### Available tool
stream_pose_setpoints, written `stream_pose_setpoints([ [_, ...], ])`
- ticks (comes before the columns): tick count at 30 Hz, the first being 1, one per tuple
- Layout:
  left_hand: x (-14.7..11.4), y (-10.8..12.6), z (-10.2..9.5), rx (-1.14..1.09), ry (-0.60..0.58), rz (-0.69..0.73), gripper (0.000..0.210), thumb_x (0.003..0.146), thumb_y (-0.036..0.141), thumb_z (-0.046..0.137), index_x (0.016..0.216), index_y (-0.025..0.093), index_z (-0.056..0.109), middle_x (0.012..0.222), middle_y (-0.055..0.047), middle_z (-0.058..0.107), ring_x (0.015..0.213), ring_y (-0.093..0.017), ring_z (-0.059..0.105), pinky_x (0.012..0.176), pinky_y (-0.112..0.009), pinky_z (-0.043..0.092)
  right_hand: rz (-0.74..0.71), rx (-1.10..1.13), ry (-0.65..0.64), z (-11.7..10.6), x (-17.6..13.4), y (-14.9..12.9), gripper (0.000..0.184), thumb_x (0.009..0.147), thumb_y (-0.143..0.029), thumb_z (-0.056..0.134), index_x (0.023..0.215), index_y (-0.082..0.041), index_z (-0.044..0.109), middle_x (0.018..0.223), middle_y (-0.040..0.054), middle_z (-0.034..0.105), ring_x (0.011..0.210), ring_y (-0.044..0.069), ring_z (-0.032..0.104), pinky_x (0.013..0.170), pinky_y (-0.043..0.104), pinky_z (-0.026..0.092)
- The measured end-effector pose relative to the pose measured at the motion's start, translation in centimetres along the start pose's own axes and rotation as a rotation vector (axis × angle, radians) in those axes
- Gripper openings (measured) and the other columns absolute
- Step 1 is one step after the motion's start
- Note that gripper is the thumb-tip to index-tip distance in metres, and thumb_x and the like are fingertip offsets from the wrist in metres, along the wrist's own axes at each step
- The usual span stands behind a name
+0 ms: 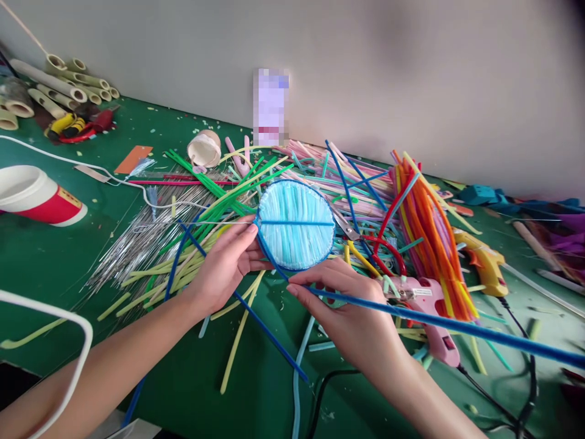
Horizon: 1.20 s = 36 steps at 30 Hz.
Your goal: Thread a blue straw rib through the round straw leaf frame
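We hold a round disc of pale blue fuzzy stems (296,224) upright over the green counter (55,256), our left hand (226,265) pinching its left edge. A dark blue stem already rims most of it; the long blue pipe cleaner (457,326), pinched in our right hand (351,317), trails unwound toward the lower right. The disc faces us.

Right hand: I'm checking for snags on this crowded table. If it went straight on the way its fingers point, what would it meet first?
The right hand points up and left, pinching a blue pipe cleaner. Straight on, it would probably meet the light blue disc held by the left hand first, though depth is unclear.
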<state>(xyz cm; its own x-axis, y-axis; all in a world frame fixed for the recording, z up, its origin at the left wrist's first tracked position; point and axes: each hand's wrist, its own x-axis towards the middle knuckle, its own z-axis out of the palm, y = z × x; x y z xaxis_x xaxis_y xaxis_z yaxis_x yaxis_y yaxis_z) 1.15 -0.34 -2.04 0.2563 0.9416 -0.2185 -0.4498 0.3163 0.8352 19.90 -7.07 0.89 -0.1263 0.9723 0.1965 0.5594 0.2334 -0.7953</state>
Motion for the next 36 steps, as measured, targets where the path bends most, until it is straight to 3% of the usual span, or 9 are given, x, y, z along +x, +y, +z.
stream_pose_setpoints([
  [11,0.3,0.4,-0.1,0.05,0.027,0.021,0.018,0.087,0.029,0.077,0.092,0.018,0.064,0.077,-0.001,0.072,0.067,-0.017,0.073,0.061,-0.025,0.061,-0.005,-0.008,-0.016,-0.1,0.0,0.0,0.007,0.089,-0.016,0.075,0.087,-0.022,0.078,0.085,0.0011,0.077,0.085,0.019,0.069,0.076,0.032,0.053],
  [18,0.2,0.6,-0.2,0.09,0.037,0.013,0.02,0.085,0.029,0.079,0.091,0.016,0.067,0.076,-0.002,0.072,0.067,-0.018,0.074,0.063,-0.027,0.062,0.113,0.013,0.024,-0.6,0.3,-0.3,0.007,0.084,-0.017,0.079,0.082,-0.023,0.077,0.08,-0.002,0.077,0.074,0.016,0.07,0.066,0.026,0.051],
  [24,0.1,0.6,-0.4,0.064,-0.027,0.018,0.023,0.088,0.036,0.077,0.085,0.016,0.066,0.076,-0.004,0.074,0.067,-0.019,0.074,0.064,-0.03,0.063,0.211,0.046,-0.03,-1.2,0.8,-0.6,0.008,0.082,-0.017,0.081,0.078,-0.023,0.078,0.078,-0.0024,0.078,0.073,0.016,0.071,0.066,0.026,0.052],
  [30,0.1,0.6,-0.4,0.057,0.015,0.008,0.02,0.085,0.03,0.08,0.083,0.017,0.065,0.07,0.0,0.07,0.062,-0.017,0.072,0.06,-0.026,0.061,0.244,0.06,-0.101,-1.4,1.3,-0.8,0.005,0.082,-0.021,0.079,0.078,-0.023,0.077,0.078,0.0001,0.078,0.073,0.018,0.071,0.065,0.028,0.052],
  [32,0.2,0.7,-0.6,0.047,0.011,0.009,0.019,0.086,0.03,0.08,0.084,0.017,0.066,0.071,0.0,0.071,0.063,-0.017,0.073,0.062,-0.027,0.062,0.238,0.066,-0.095,-1.6,1.4,-1.0,0.004,0.081,-0.025,0.08,0.083,-0.023,0.077,0.079,0.0013,0.077,0.072,0.018,0.069,0.061,0.027,0.053],
  [36,0.4,0.9,-0.9,0.001,0.022,0.035,0.014,0.087,0.028,0.079,0.088,0.017,0.069,0.077,-0.001,0.074,0.07,-0.019,0.075,0.067,-0.029,0.063,0.259,0.175,-0.021,-3.2,1.5,-1.4,0.032,0.083,-0.04,0.079,0.107,-0.021,0.071,0.076,0.0013,0.071,0.064,0.014,0.062,0.051,0.022,0.05],
])
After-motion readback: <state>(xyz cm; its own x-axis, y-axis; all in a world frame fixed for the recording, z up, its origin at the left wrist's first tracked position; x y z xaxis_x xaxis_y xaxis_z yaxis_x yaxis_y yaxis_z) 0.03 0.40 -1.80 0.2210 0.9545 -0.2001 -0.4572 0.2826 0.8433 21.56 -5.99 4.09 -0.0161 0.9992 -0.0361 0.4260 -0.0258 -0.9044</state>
